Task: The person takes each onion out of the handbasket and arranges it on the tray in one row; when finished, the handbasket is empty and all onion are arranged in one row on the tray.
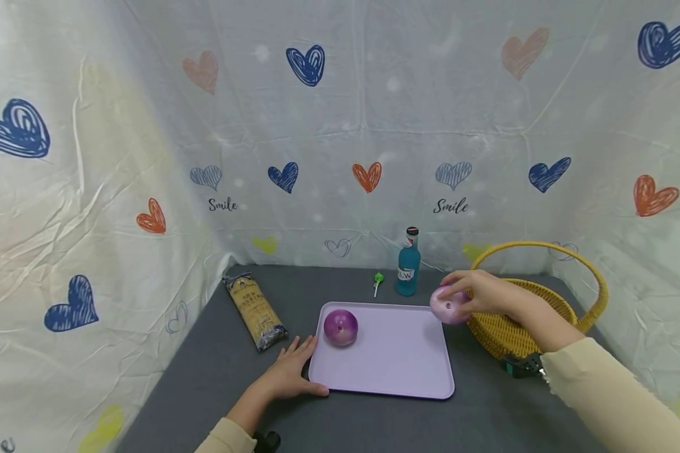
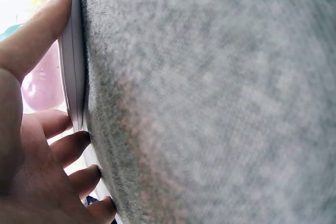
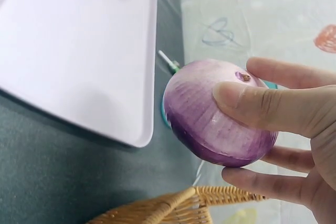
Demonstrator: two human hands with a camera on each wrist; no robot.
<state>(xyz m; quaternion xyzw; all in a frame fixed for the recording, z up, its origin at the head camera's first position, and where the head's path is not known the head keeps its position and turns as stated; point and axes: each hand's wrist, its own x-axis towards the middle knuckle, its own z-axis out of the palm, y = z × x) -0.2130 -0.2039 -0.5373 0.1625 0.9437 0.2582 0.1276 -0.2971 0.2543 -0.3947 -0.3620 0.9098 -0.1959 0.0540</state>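
While one onion [image 1: 340, 328] sits on tray [image 1: 393, 362], second onion [image 1: 445, 308] isn't yet: our right hand [image 1: 483, 292] grips it near basket [image 1: 495, 333]; left hand [image 1: 289, 374], fingers spread, touches tray.

Two onions [image 1: 340, 328], one tray [image 1: 391, 358], basket [image 1: 494, 335], bottle [image 1: 408, 263], packet [image 1: 255, 309], lollipop [image 1: 378, 277]
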